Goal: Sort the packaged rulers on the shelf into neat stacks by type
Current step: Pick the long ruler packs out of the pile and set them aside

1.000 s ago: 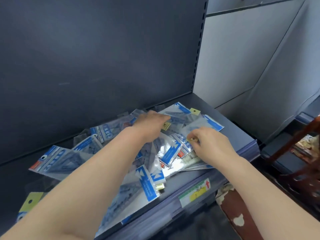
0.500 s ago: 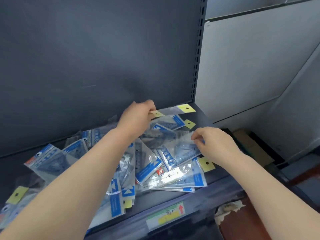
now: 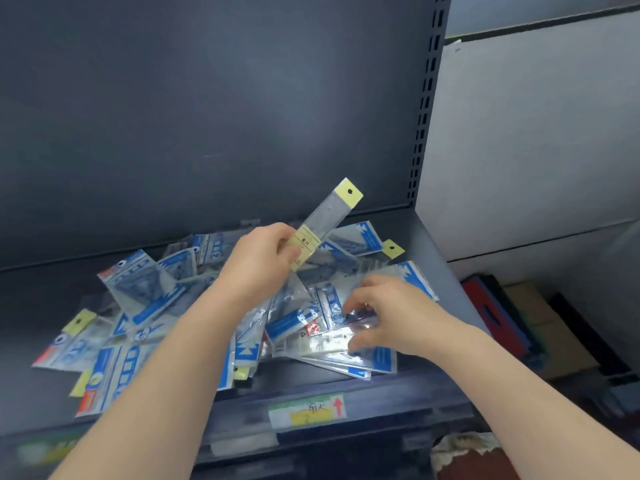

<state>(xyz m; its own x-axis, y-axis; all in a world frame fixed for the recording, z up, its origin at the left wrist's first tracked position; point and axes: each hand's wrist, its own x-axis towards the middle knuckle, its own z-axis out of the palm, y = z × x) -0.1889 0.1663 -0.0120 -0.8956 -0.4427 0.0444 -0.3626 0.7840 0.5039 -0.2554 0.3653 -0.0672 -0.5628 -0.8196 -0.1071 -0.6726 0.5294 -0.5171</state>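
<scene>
A loose heap of packaged rulers [image 3: 166, 299] in clear bags with blue and yellow tags covers the dark shelf [image 3: 429, 244]. My left hand [image 3: 263, 258] is shut on a narrow straight-ruler pack [image 3: 327, 216] with yellow ends, held tilted up and to the right above the heap. My right hand [image 3: 391, 313] rests on the right side of the heap with fingers spread over a shiny blue-labelled pack [image 3: 332, 327]. Packs under my forearms are hidden.
The shelf's dark back panel [image 3: 207, 116] rises close behind the heap. A slotted upright [image 3: 426, 98] stands at the right. A price label [image 3: 308, 410] with a red arrow sits on the front rail. Boxes and folders [image 3: 512, 323] lie on the floor at right.
My left hand has lifted the narrow yellow-ended pack out of the heap and tilted it upward. My right hand moved down onto the packs at the right.
</scene>
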